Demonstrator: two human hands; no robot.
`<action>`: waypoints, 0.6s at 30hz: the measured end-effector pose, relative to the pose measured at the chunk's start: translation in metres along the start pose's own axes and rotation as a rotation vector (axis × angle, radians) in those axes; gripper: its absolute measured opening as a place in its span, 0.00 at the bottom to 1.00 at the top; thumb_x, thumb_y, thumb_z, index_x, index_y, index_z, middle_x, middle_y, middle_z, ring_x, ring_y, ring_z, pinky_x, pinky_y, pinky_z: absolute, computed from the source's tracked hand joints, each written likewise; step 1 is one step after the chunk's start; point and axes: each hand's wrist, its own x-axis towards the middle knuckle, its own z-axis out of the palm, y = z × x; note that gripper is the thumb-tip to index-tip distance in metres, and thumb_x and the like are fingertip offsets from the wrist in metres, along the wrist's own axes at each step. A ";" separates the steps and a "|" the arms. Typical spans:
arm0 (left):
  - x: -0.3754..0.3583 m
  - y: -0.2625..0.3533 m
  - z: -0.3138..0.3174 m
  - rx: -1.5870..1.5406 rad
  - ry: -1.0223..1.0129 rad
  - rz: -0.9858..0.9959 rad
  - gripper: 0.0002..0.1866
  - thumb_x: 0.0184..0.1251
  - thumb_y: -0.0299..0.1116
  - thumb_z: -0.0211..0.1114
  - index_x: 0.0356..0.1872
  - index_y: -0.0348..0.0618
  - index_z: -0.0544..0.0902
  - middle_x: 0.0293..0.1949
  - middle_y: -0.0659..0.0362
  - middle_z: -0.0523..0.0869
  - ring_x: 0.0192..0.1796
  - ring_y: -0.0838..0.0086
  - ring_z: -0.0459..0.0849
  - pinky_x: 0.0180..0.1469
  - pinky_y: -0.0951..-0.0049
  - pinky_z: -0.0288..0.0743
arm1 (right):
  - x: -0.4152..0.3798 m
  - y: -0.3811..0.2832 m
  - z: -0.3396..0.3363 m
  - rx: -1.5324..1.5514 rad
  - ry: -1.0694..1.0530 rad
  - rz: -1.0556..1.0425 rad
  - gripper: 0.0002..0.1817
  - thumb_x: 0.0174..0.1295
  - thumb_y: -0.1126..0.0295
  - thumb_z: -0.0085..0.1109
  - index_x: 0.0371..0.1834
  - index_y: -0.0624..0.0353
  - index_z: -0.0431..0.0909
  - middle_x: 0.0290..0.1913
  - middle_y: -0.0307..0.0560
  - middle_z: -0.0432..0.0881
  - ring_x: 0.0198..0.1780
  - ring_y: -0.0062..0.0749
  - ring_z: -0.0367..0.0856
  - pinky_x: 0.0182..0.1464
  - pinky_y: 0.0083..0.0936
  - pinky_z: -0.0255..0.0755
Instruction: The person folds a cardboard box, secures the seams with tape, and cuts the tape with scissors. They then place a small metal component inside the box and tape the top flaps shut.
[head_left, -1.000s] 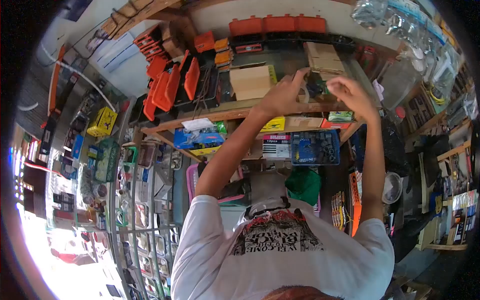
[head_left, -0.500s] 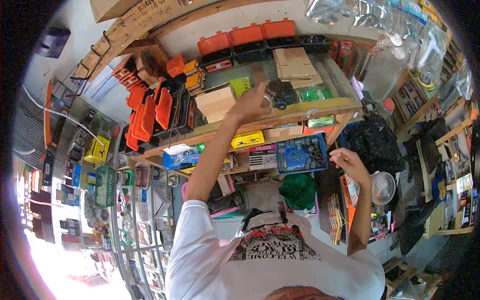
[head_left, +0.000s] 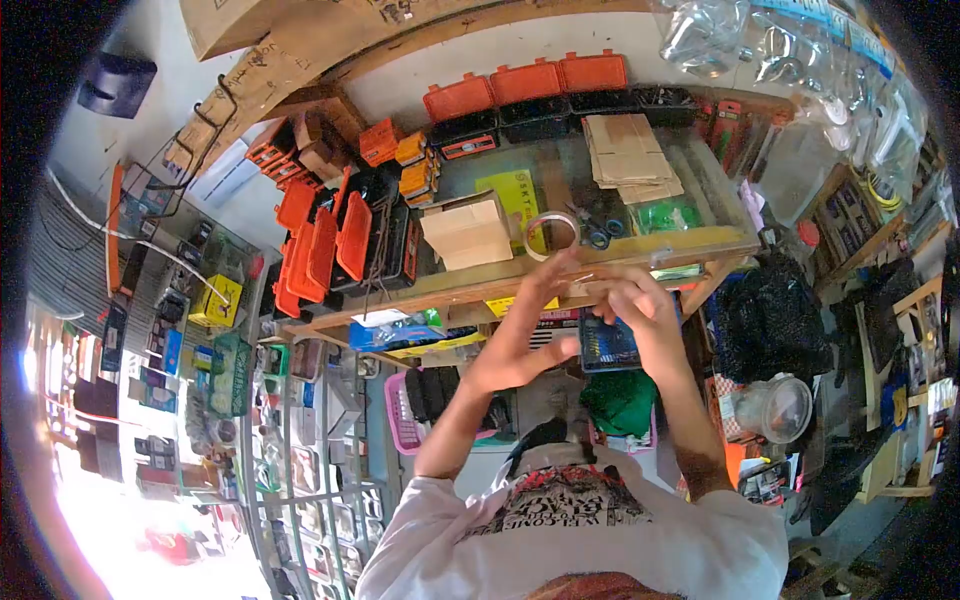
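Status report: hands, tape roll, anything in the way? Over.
Left hand open; right hand half-curled, contents unclear. Tape roll on glass-topped counter, near front edge. Scissors close beside it. Left hand overlaps tape roll's edge in view; contact unclear.

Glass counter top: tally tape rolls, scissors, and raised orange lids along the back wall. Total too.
Tape roll: 1
Scissors: 1
Raised orange lids: 3
Total: 5
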 end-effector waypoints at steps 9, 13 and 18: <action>0.003 -0.002 -0.028 0.229 0.064 0.063 0.51 0.64 0.37 0.74 0.81 0.37 0.51 0.82 0.44 0.51 0.85 0.53 0.45 0.83 0.54 0.41 | 0.049 -0.006 0.049 0.298 -0.069 0.028 0.28 0.71 0.63 0.66 0.69 0.63 0.67 0.57 0.53 0.85 0.54 0.30 0.85 0.57 0.28 0.78; 0.011 -0.001 -0.038 0.464 0.063 0.088 0.50 0.64 0.37 0.74 0.81 0.39 0.53 0.82 0.41 0.51 0.85 0.48 0.44 0.82 0.51 0.42 | 0.067 -0.001 0.061 0.263 0.022 0.065 0.27 0.64 0.71 0.71 0.65 0.63 0.73 0.51 0.50 0.88 0.49 0.28 0.86 0.56 0.26 0.77; 0.014 -0.002 -0.049 0.591 0.118 0.097 0.48 0.63 0.38 0.74 0.81 0.42 0.57 0.82 0.40 0.51 0.85 0.44 0.42 0.82 0.47 0.42 | 0.083 0.008 0.065 0.293 0.076 -0.018 0.19 0.62 0.77 0.71 0.53 0.57 0.75 0.41 0.48 0.91 0.42 0.21 0.86 0.42 0.19 0.72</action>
